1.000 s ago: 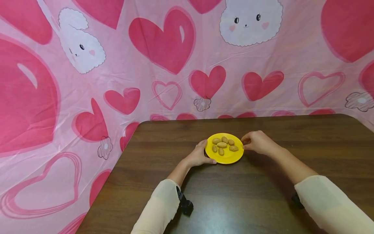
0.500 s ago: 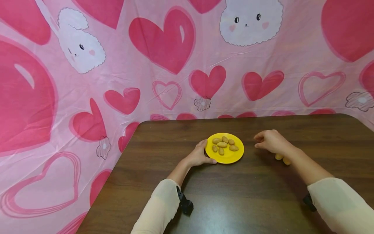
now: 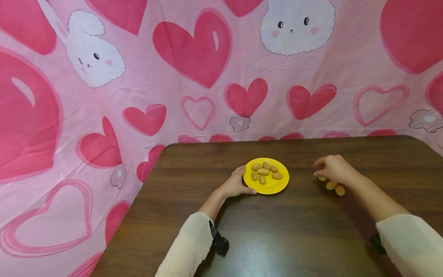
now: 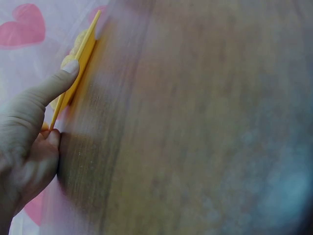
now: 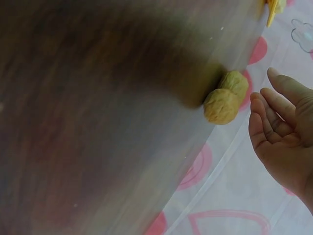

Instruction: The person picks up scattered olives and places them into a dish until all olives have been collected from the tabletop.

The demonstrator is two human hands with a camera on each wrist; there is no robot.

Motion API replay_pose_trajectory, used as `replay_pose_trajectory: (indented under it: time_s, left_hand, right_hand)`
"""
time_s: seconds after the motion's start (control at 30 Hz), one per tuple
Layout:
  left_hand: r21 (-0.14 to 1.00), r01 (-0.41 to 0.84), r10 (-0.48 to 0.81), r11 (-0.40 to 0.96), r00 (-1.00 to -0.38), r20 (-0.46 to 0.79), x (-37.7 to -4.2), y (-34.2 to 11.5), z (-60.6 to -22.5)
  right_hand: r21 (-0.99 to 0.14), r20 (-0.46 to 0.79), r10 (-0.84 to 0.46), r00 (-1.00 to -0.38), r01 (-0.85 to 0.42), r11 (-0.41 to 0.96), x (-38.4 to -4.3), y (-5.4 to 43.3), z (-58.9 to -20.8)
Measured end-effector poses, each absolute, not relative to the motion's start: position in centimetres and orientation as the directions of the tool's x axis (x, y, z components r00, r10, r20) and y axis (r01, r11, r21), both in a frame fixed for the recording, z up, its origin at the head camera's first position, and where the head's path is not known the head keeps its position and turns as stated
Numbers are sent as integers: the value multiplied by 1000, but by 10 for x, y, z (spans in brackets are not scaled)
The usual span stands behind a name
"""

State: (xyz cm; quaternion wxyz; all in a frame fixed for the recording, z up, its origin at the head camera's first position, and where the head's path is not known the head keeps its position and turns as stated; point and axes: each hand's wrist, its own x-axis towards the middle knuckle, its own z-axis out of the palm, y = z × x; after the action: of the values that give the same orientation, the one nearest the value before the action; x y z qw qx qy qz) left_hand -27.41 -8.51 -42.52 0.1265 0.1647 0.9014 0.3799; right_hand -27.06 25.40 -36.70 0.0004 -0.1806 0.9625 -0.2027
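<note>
On the table lies a yellow plate (image 3: 271, 187) with several tan, wrinkled walnuts (image 3: 263, 172) spread over it. My left hand (image 3: 234, 184) holds the plate's left side, thumb at the near rim and fingers round the far-left edge. In the left wrist view the thumb (image 4: 70, 68) overlaps the plate's edge. My right hand (image 3: 337, 169) is over the table to the right of the plate, beside three loose walnuts (image 3: 331, 185). The farthest is partly hidden under its fingers. In the right wrist view the fingers of that hand bend loosely, nothing between them, near two walnuts (image 5: 221, 106).
The dark brown wooden table (image 3: 277, 234) extends in front of and around the plate. Behind it hangs a pink cloth (image 3: 207, 50) printed with hearts and rabbits. A black wrist camera (image 3: 220, 242) sits at the left sleeve.
My right hand has moved from the plate's right rim to the right, towards the loose walnuts, which have come into view. The left hand and plate stay in place.
</note>
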Motion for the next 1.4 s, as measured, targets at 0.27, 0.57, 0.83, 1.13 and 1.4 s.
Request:
replay_pose_trajectory:
  time_s: [0.27, 0.57, 0.83, 1.13, 1.4]
  left_hand:
    - [726, 197, 392, 659, -913, -108, -275, -85, -426]
    - [730, 202, 398, 654, -912, -104, -275, -85, -426]
    - [728, 209, 401, 653, -911, -98, -275, -84, -426]
    - [730, 199, 395, 654, -913, -105, -274, -85, -424]
    - [730, 206, 397, 651, -913, -97, -274, -84, -425]
  right_hand:
    - [-398, 59, -344, -937, -338, 853, -269, 264, -371]
    - [-405, 6, -308, -951, -284, 869, -270, 270, -375]
    - [-400, 0, -301, -954, -276, 874, -270, 272, -379]
    - [-393, -14, -327, -945, -296, 871, -271, 271, -378]
    - [-400, -12, -336, -942, -303, 865, -271, 266, -378]
